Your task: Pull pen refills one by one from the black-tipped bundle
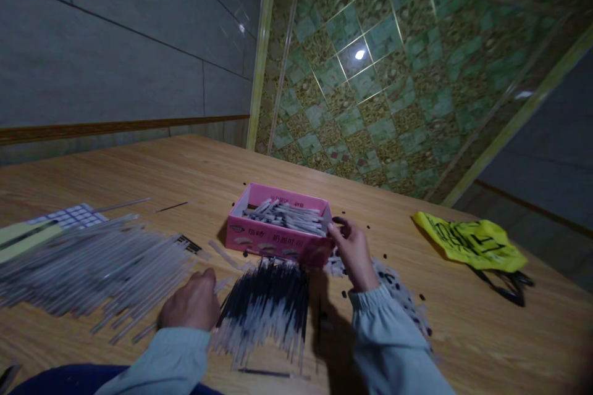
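Note:
A pink cardboard box (273, 245) with printed lettering stands on the table, part filled with short whitish pen-like sticks (287, 215). My right hand (354, 253) is at the box's right end, thumb and fingers closed on its edge. In front of the box lies a bundle of thin tubes (269, 302), dark at the far end and clear at the near end. Just left of that bundle is my left hand (192, 302), its fingers curled; a pale clear piece shows by its fingertips, but what they hold is hidden.
Many clear tubes (102, 265) lie spread on the left, near a blue-checked cloth (78, 216). Small black and white pieces (401, 290) are scattered right of my right hand. A yellow bag (477, 244) with black straps lies far right. Tiled walls border the wooden table (185, 166).

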Available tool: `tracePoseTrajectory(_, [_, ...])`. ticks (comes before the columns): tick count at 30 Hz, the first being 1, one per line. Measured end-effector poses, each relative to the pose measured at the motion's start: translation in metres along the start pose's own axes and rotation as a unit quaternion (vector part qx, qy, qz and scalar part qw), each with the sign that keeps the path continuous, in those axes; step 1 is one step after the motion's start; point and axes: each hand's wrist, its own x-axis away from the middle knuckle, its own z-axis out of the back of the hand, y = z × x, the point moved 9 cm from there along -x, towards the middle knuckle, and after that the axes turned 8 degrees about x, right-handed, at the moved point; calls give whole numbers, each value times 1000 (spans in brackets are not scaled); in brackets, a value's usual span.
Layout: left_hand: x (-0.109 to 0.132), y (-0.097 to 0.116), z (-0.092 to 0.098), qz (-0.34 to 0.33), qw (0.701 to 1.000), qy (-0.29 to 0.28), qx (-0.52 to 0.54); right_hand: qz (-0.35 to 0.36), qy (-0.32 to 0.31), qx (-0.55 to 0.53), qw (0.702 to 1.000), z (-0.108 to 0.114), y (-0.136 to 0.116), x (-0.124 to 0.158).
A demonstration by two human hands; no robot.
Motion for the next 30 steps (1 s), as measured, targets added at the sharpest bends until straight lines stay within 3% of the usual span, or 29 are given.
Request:
tracePoseTrajectory(4, [2, 5, -1, -7, 1000, -3, -1, 29, -96, 147, 984, -9, 10, 50])
tracePoseTrajectory(7, [3, 5, 0, -5, 1000, -3, -6, 22, -164, 256, 952, -19, 28, 89])
tracePoseTrajectory(10, [4, 6, 0, -11, 1000, -2, -5, 5, -188, 358, 915, -25, 44, 117])
tracePoseTrajectory(14, [4, 7, 1, -21, 1000, 0, 19, -7, -193, 450, 872, -30, 56, 134])
tracePoseTrajectory(18, [3, 10, 11, -43, 996, 8, 76, 3, -198, 487, 850, -31, 62, 136])
tracePoseTrajectory(21, [5, 19, 22, -84, 968, 22, 235, 10, -192, 501, 844, -27, 63, 135])
tracePoseTrajectory(22, [6, 21, 23, -86, 936, 13, 342, 13, -187, 505, 843, -25, 62, 134])
tracePoseTrajectory(23, [8, 23, 21, -77, 883, -7, 464, 12, -177, 506, 844, -22, 61, 133])
tracePoseTrajectory(26, [14, 33, -2, 5, 650, -110, 752, -2, -134, 456, 880, -12, 51, 127])
tracePoseTrajectory(28, [22, 42, -20, 78, 516, -165, 837, -22, -144, 324, 935, -16, 43, 128])
tracePoseTrajectory(30, [28, 46, -35, 149, 446, -183, 863, -64, -228, 136, 962, -35, 38, 138])
